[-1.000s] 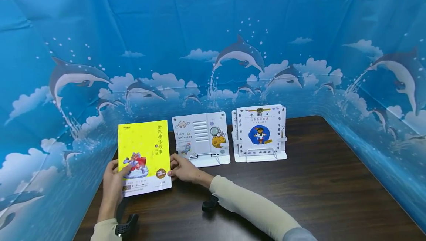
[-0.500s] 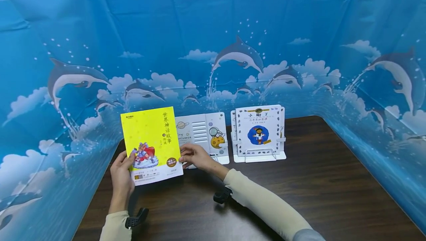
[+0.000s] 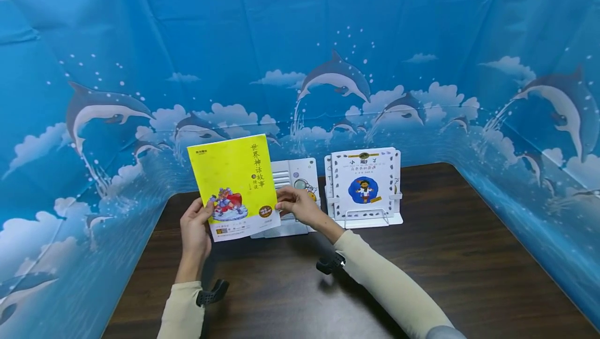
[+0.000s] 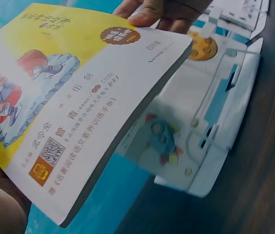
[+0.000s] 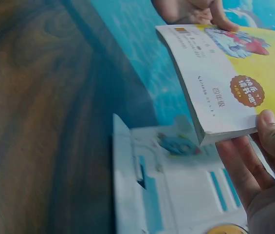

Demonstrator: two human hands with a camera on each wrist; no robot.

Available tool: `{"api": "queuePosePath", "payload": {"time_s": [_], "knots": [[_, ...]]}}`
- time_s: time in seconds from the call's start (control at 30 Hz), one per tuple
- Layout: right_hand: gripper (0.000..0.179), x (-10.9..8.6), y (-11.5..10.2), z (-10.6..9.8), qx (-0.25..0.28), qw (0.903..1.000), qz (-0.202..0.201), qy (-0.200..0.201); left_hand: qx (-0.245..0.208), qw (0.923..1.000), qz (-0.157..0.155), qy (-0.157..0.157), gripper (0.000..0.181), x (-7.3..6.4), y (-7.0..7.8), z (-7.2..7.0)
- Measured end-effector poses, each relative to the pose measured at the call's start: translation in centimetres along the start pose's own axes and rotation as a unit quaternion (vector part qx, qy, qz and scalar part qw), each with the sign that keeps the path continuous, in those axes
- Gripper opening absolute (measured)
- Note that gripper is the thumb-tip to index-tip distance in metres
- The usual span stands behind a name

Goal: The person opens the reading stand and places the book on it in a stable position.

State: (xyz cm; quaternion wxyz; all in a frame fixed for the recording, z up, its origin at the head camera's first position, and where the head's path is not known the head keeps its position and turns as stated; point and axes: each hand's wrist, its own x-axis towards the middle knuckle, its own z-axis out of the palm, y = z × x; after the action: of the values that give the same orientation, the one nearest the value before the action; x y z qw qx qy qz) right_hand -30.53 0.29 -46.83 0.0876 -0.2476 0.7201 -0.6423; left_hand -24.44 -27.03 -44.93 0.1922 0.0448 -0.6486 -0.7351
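Note:
A yellow and white paperback book [image 3: 234, 177] is held up, cover toward me, in front of the left white book stand [image 3: 300, 172]. My left hand [image 3: 195, 232] grips its lower left edge, thumb on the cover. At the lower right edge, my right hand [image 3: 302, 206] pinches it, thumb on the cover and fingers behind. Seen from the left wrist, the book [image 4: 79, 97] is tilted above the stand [image 4: 195, 107], apart from its base ledge. In the right wrist view the stand [image 5: 176, 175] shows below the book [image 5: 225, 78]. The book hides much of the stand's left part.
A second white stand [image 3: 397, 218] on the right bears a white book [image 3: 363, 183] with a blue round picture. Both stands are on a dark wooden table [image 3: 422, 266]. A blue dolphin-print cloth [image 3: 281, 26] encloses the back and sides.
Both hands have lifted the yellow book and carried it to the right, from the left of the left stand to in front of it. The right stand and its book stay in place.

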Motion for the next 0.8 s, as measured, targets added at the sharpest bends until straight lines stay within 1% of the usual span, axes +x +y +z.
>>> {"api": "queuePosePath", "payload": {"time_s": [0.13,0.17,0.27,0.4,0.47,0.5,0.6,0.7,0.8], "knots": [[0.030,-0.2,-0.3,-1.3,-0.010,0.9997,0.009,0.022,-0.007,0.9998,0.006,-0.015,0.024,0.1,0.0,1.4],[0.030,-0.2,-0.3,-1.5,-0.009,0.9994,0.011,0.031,-0.014,0.9997,0.007,-0.020,0.024,0.2,0.0,1.8],[0.032,-0.4,-0.3,-2.2,-0.009,0.9979,0.019,0.062,-0.012,0.9991,0.012,-0.039,0.025,0.3,0.1,2.8],[0.031,-0.7,-0.2,-3.0,-0.031,0.9941,0.016,0.103,0.022,0.9973,0.015,-0.069,0.029,0.7,0.2,4.0],[0.029,-0.9,-0.2,-3.4,-0.041,0.9922,0.015,0.117,0.039,0.9962,0.016,-0.076,0.031,0.9,0.2,4.5],[0.029,-1.0,-0.3,-3.6,-0.044,0.9916,0.014,0.121,0.049,0.9957,0.017,-0.077,0.032,0.9,0.3,4.8],[0.028,-1.0,-0.4,-4.2,-0.040,0.9909,0.015,0.128,0.084,0.9939,0.027,-0.066,0.036,1.1,0.3,5.5],[0.028,-0.9,-0.6,-4.8,-0.042,0.9889,0.008,0.142,0.125,0.9899,0.048,-0.048,0.039,1.3,0.3,6.3],[0.028,-0.7,-0.9,-5.4,-0.054,0.9854,-0.002,0.162,0.151,0.9854,0.070,-0.033,0.040,1.6,0.2,7.0]]}}
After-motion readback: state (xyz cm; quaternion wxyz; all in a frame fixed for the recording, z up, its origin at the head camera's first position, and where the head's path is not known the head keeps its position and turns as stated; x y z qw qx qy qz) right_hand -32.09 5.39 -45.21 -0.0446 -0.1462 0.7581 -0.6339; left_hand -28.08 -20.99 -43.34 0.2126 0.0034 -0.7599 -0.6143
